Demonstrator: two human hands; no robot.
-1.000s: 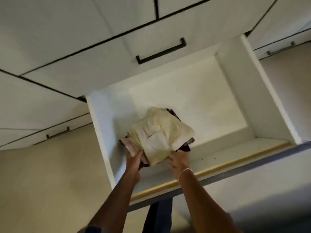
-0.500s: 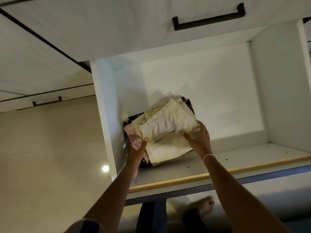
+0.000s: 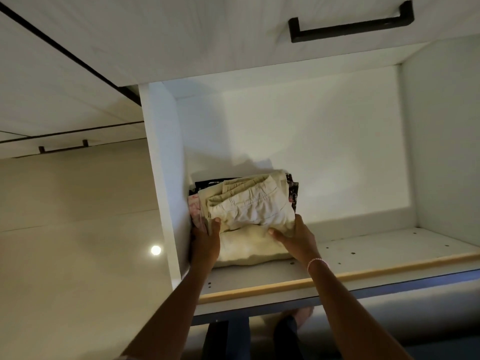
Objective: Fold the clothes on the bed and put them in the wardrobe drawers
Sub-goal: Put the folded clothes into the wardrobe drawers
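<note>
A stack of folded clothes [image 3: 249, 206] sits in the left front corner of the open white drawer [image 3: 337, 258], against its left wall. Cream garments lie on top, with a pink patterned piece and a dark patterned piece showing beneath at the edges. My left hand [image 3: 205, 242] holds the stack's near-left corner, thumb on top. At the near-right corner my right hand [image 3: 293, 239] grips it, thumb over the cream fabric. A bracelet circles my right wrist.
The drawer's right two thirds hold nothing but bare white floor. A closed drawer front with a black handle [image 3: 350, 24] hangs above. Another handle [image 3: 63, 146] shows at left. My feet [image 3: 293, 323] stand under the drawer front. Beige floor lies left.
The stack has gone down into the drawer's left corner and settled flat. Both hands have shifted onto its near corners, and my view has moved closer.
</note>
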